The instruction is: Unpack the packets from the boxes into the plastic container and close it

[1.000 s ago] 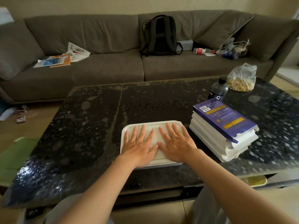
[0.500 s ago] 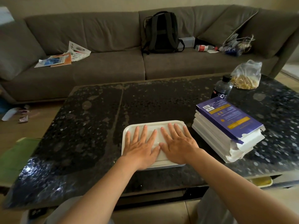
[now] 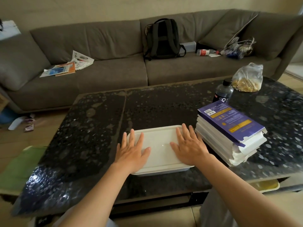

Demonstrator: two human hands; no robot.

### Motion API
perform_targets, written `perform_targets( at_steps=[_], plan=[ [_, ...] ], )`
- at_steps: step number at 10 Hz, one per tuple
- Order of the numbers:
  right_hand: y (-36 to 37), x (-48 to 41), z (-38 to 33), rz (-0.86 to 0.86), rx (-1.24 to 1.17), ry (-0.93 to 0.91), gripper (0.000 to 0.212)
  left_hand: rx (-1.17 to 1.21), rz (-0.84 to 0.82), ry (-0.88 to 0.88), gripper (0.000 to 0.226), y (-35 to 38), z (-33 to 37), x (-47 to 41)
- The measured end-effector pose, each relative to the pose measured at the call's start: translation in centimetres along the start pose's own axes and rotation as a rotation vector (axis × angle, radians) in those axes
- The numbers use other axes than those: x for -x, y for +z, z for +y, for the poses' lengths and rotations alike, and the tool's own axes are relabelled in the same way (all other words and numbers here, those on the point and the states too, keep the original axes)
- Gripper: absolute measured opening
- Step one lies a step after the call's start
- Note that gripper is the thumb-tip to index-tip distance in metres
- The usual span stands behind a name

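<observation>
Container [image 3: 158,145]: white, rectangular, lid fitted; pressed flat by left hand [image 3: 131,153] and right hand [image 3: 190,149], fingers straight; boxes [image 3: 229,131] stacked just beside.

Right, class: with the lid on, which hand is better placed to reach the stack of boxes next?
Probably the right hand: it lies flat on the right end of the lid, next to the stack of boxes. The left hand rests on the far end.
</observation>
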State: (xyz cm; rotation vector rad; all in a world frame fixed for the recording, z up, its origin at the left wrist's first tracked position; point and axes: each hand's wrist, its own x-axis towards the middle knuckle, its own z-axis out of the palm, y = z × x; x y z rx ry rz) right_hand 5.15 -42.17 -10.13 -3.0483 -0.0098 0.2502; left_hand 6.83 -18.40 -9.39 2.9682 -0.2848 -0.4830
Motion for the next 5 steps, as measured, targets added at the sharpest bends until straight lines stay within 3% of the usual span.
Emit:
perform_targets(
  at_steps=[4,5],
  plan=[
    [-0.5,0.3,-0.2,-0.036,-0.067,0.031,0.075,0.025,0.002,-0.020,0.073,-0.5,0.3,0.4],
    [-1.3,0.5,-0.2,-0.001,-0.143,0.049,0.070,0.078,0.101,-0.023,0.071,-1.7,0.6,0.8]
  ],
)
